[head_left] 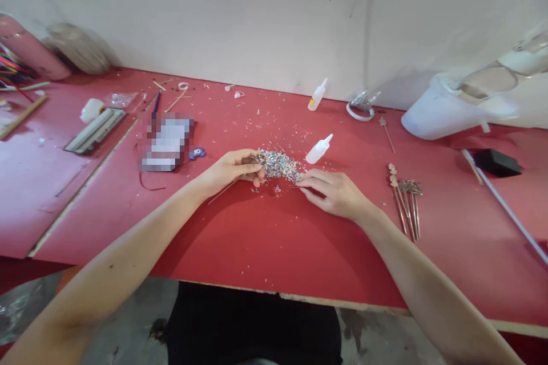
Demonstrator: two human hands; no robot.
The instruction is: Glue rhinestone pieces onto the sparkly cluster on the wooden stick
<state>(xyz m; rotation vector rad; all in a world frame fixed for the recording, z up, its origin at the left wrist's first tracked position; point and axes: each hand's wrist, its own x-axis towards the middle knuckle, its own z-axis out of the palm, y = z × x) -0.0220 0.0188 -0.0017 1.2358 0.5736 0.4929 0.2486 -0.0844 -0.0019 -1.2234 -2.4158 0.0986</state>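
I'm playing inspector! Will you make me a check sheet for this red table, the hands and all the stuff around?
Surface: red tabletop, sprinkled with tiny bits.
Job's things: colorful bead pile between the hands; two white bottles beyond; decorated sticks to the right.
Clutter: pixelated item on the left, black block on the right.
Hands: left hand holds a thin stick; right hand has its fingertips at the pile's edge, grip unclear.
Cables: nothing seen for certain; can't tell what the long pale strip is.
Surroundings: pale wall behind, white bucket at right, pink bottle at left.
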